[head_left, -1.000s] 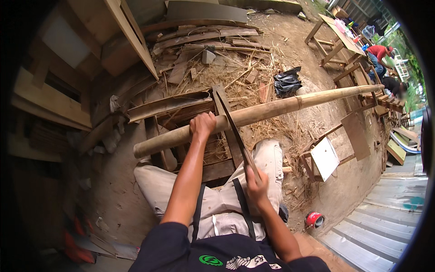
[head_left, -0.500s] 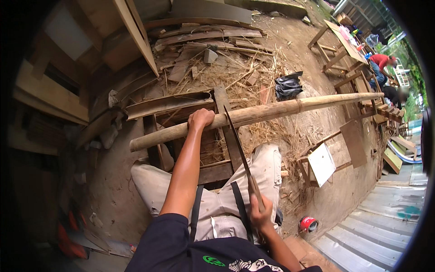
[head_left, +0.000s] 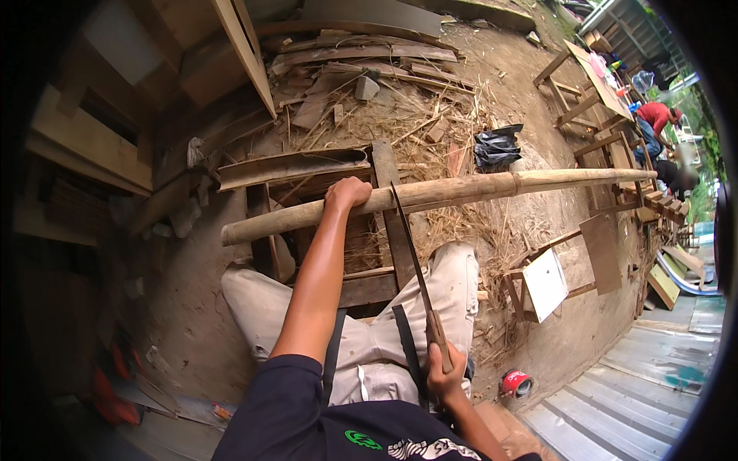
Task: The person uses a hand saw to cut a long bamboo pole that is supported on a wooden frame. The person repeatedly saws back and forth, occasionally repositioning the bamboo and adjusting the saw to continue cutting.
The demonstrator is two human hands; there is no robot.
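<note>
Left grip point(head_left: 347, 191) clasping bamboo pole point(head_left: 430, 196), right grip point(head_left: 446, 374) clenching machete point(head_left: 415, 261), handle hidden

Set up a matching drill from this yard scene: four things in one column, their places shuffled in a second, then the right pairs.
Things:
1. bamboo pole
2. long blade
3. black bag
4. red can

Places:
A. on the ground by the metal steps
B. gripped by the left hand
C. on the straw beyond the pole
D. held by its handle in the right hand

Pairs: 1-B, 2-D, 3-C, 4-A
</note>
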